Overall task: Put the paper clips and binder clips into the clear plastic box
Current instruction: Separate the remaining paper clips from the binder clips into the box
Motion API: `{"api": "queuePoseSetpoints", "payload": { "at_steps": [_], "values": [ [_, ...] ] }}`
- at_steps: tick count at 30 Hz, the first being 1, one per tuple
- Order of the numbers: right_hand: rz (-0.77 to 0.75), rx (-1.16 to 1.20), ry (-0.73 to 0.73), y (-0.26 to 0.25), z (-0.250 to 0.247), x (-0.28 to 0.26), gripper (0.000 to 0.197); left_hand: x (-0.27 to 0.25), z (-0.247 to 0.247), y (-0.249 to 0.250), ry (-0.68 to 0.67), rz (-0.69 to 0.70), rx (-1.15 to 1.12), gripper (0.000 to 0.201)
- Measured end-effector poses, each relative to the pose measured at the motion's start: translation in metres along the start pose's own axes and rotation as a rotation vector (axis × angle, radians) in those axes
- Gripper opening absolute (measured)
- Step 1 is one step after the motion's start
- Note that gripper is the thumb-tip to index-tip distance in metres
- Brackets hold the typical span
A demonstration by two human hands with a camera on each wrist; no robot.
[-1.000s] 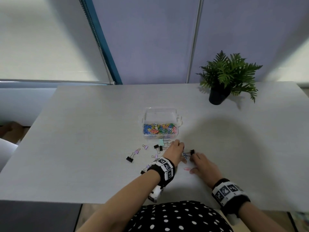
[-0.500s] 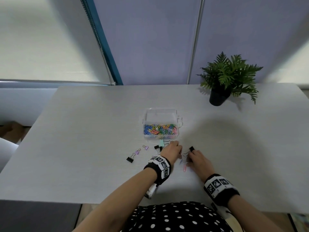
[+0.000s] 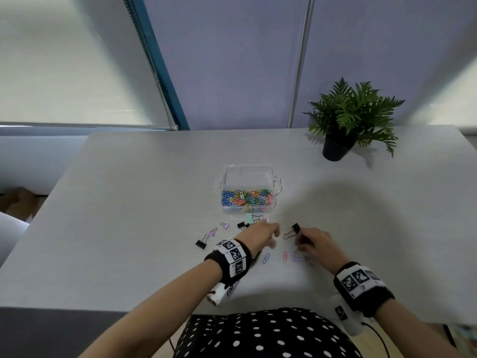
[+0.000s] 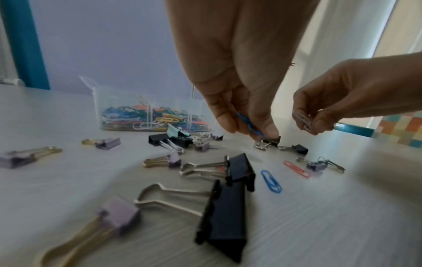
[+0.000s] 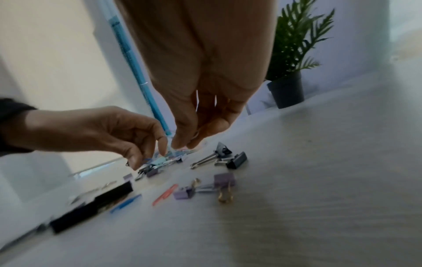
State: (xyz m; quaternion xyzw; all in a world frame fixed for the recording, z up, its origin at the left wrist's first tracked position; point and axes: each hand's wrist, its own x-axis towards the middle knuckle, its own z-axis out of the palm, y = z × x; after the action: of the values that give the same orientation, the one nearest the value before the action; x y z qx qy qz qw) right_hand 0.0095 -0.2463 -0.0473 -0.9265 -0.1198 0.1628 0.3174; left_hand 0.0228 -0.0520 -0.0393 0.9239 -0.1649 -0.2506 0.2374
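Note:
The clear plastic box (image 3: 274,188) stands open at mid-table, holding a heap of coloured paper clips (image 3: 246,198). Just in front of it my left hand (image 3: 271,233) pinches a blue paper clip (image 4: 248,124) between thumb and fingertips, low over a small black binder clip (image 4: 270,141). My right hand (image 3: 302,240) hovers beside it and pinches a pale paper clip (image 4: 302,120). Loose on the table lie a blue paper clip (image 3: 266,257), a pink paper clip (image 3: 285,255), and several black, purple and mint binder clips, one black one (image 3: 291,230) between the hands.
A potted fern (image 3: 343,120) stands at the table's far right. Two large black binder clips (image 4: 228,207) lie under my left wrist. More binder clips (image 3: 206,239) are scattered left of my left hand. The table's near edge (image 3: 77,306) runs close to my body.
My right hand has lifted off the table and moved slightly forward, towards the black binder clip. My left hand has stayed by the pile in front of the box.

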Motion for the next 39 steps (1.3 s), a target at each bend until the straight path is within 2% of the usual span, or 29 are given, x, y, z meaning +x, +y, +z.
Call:
{"api": "queuePoseSetpoints", "payload": {
  "at_steps": [4,8,10,14,18,24,27,29,32,35,37,38,39],
  "values": [
    [-0.152,-0.151,-0.159,-0.007,0.017,-0.002,0.024,-0.016,0.012,-0.002,-0.077,0.006,0.063,0.02],
    [-0.248,-0.434,-0.275,-0.014,0.031,0.009,0.022,-0.028,0.022,0.004,0.019,0.11,0.245,0.025],
    [-0.304,-0.491,-0.273,-0.016,0.03,0.014,0.017,-0.028,0.025,0.006,0.063,0.076,0.291,0.031],
    [-0.361,-0.563,-0.307,-0.002,0.035,0.026,0.05,-0.032,0.027,0.01,0.103,0.0,0.304,0.031],
    [-0.457,-0.583,-0.232,0.004,0.036,0.028,0.049,-0.028,0.026,0.006,0.085,0.005,0.296,0.024],
    [-0.388,-0.537,-0.171,0.008,0.037,0.025,0.048,-0.026,0.022,-0.003,0.03,0.113,0.427,0.03],
    [-0.39,-0.39,-0.154,0.001,0.032,0.019,0.028,-0.02,0.019,-0.007,-0.078,0.176,0.573,0.034],
    [-0.3,-0.344,-0.217,-0.003,0.027,0.021,0.018,-0.019,0.018,-0.009,-0.119,0.231,0.637,0.038],
    [-0.163,-0.177,-0.213,-0.004,0.024,0.03,0.026,-0.016,0.024,-0.02,-0.159,0.3,0.719,0.043],
    [-0.121,-0.046,-0.13,-0.009,0.015,0.037,0.023,-0.007,0.039,-0.039,-0.111,0.271,0.581,0.042],
    [-0.111,0.084,-0.071,-0.016,0.008,0.042,0.022,-0.015,0.031,-0.029,-0.094,0.221,0.395,0.029],
    [-0.1,0.145,-0.044,-0.02,0.004,0.045,0.022,-0.02,0.023,-0.02,-0.067,0.191,0.222,0.019],
    [-0.087,0.209,-0.015,-0.024,0.001,0.05,0.02,-0.021,0.012,-0.016,0.031,0.139,0.051,0.012]
  ]
}}
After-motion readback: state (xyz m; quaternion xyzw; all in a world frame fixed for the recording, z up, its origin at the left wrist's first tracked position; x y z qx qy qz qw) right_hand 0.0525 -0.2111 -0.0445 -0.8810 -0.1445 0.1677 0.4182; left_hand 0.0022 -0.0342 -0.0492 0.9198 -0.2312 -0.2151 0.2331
